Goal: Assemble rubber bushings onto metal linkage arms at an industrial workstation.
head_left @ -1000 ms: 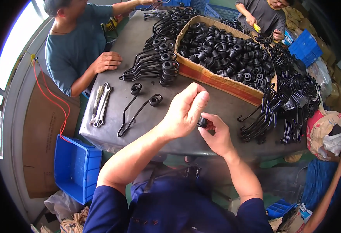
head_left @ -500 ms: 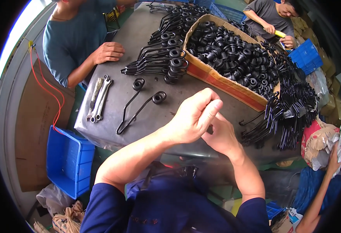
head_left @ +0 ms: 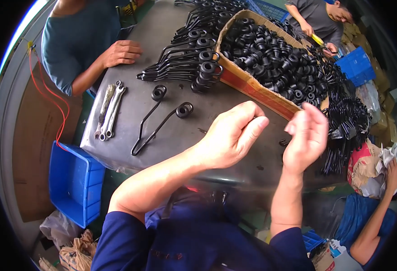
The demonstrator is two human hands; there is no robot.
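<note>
My left hand (head_left: 232, 135) is closed in a fist above the table, thumb pressed over the bent fingers; anything inside it is hidden. To its right my right hand (head_left: 303, 142) is raised near the front side of the carton, fingers loosely curled and apart, slightly blurred, with nothing visible in them. The open carton (head_left: 262, 92) is heaped with black rubber bushings (head_left: 271, 63). Left of my hands lies a bent black metal rod (head_left: 151, 135) in a V shape, with a bushing on each looped end. Further back, similar rods with bushings (head_left: 180, 67) are stacked in a row.
Several wrenches (head_left: 110, 110) lie at the table's left. Bare black rods (head_left: 343, 117) are piled right of the carton. A co-worker's hand (head_left: 122, 53) rests on the left edge; another person (head_left: 318, 22) works at the back right. A blue bin (head_left: 74, 185) stands lower left.
My right hand has moved away from my left, up and to the right toward the carton. My left hand stays closed in nearly the same place.
</note>
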